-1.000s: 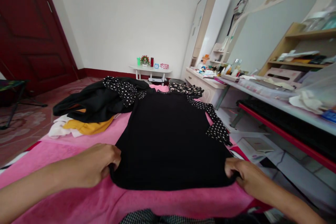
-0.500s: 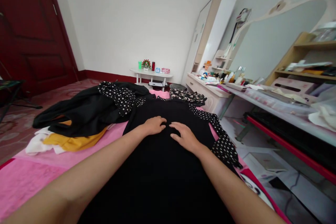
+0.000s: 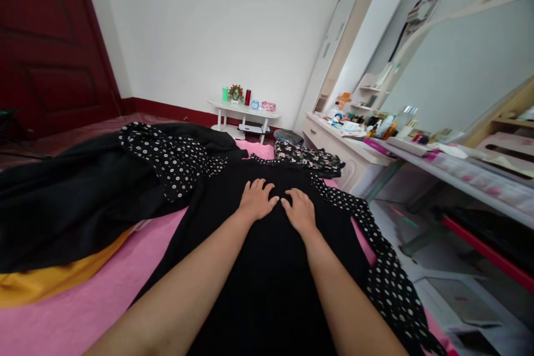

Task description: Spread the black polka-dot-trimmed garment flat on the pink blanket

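A black garment [image 3: 267, 267] with black-and-white polka-dot sleeves [image 3: 171, 158] lies spread flat on a pink blanket [image 3: 104, 300]. My left hand [image 3: 256, 200] and my right hand [image 3: 299, 210] rest side by side, palms down, on the garment's upper middle, close below its neckline. The fingers of both lie flat and stretched out, and neither holds anything. My forearms reach across the garment's lower part.
A heap of black and yellow clothes [image 3: 54, 222] lies on the blanket at the left. A floral cloth [image 3: 308, 157] sits beyond the neckline. A cluttered dresser [image 3: 354, 142] and desk [image 3: 459, 169] run along the right. A small white table [image 3: 244, 115] stands by the far wall; a dark red door [image 3: 45, 50] is left.
A second ago both hands gripped the garment's hem corners. They let go, moved to its upper middle, and have since slid a little further toward the neckline as the view leaned forward.
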`<state>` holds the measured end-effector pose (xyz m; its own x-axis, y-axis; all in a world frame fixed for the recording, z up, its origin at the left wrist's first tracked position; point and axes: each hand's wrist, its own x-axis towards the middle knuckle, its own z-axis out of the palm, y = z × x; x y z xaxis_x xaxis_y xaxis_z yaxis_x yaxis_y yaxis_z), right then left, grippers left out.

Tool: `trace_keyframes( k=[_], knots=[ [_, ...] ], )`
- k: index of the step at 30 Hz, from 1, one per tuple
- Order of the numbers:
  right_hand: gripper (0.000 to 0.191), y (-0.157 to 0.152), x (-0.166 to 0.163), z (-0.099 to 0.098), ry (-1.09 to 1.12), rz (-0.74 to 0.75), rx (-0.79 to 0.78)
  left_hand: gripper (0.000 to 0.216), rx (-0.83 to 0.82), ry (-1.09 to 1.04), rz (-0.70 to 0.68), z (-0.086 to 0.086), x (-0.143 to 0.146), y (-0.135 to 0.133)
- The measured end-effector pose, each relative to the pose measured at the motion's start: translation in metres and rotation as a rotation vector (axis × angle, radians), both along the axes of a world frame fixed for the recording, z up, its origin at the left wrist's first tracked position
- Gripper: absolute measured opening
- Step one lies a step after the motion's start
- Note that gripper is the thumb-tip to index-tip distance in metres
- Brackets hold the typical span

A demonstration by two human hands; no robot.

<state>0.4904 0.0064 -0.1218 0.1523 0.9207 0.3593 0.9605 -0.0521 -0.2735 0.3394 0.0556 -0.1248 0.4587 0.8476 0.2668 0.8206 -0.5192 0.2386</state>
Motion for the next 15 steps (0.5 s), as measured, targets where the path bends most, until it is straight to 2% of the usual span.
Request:
trace_keyframes(
  k=[3, 12, 15],
  knots=[
    [0.026, 0.004, 0.008, -0.008, 0.068, -0.004, -0.011, 0.054, 0.008, -0.019, -0.015, -0.01, -0.001, 0.007],
    [0.024, 0.007, 0.006, -0.003, 0.081, -0.016, 0.002, 0.065, -0.063, 0.02, -0.003, -0.007, 0.003, 0.012],
    [0.023, 0.019, 0.005, 0.005, 0.071, 0.062, 0.075, 0.065, -0.068, 0.003, -0.006, -0.007, 0.002, 0.011]
  ],
)
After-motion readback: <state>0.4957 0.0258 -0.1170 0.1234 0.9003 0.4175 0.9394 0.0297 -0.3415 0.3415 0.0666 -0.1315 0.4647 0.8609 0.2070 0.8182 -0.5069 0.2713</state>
